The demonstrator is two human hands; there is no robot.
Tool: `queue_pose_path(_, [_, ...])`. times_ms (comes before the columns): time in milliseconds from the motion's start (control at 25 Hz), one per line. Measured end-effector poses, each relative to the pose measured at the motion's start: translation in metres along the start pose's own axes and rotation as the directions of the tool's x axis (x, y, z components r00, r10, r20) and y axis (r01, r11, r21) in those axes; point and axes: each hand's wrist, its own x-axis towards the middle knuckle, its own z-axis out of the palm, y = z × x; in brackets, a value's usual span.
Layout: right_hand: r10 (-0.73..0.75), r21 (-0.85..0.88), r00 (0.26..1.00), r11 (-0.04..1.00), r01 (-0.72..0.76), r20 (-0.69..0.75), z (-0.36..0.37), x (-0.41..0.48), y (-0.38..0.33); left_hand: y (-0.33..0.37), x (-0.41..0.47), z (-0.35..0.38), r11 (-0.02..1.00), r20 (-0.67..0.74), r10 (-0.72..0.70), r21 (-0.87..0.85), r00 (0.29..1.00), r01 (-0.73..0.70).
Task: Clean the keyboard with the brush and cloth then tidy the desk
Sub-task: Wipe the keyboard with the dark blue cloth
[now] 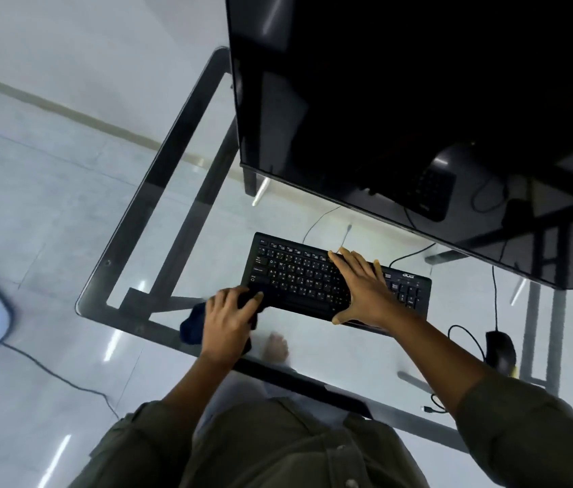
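Nearest, the left grip (228, 322) is bunched round the cloth (191, 325) at the keyboard's (295, 276) near-left corner on the worktop (348, 353). From there the keyboard's long axis runs off to the right, so a wipe would likely follow it toward the right grip (362, 287), which lies flat with fingers spread, pressing the keys.

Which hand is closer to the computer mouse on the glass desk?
Right. The right hand lies flat on the keyboard, with the mouse off to its right. The left hand grips the dark cloth at the keyboard's left end, farther from the mouse.
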Motion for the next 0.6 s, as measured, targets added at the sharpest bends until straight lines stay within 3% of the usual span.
queue_pose_path(160, [-0.01,0.021,1.0,1.0,0.01,-0.005,0.001,0.0,0.001,-0.023,0.0,-0.004,0.99,-0.077,-0.104,-0.108,0.992,0.096])
queue_pose_path(440, [-0.009,0.035,1.0,0.999,0.008,0.01,0.001,0.002,0.001,0.051,0.008,0.027,0.956,-0.079,0.176,-0.223,0.981,-0.189])
queue_pose_path(600, [-0.014,0.052,1.0,0.999,0.014,0.005,0.001,0.002,0.003,0.052,0.005,0.024,0.977,-0.06,0.119,-0.169,0.991,-0.127])
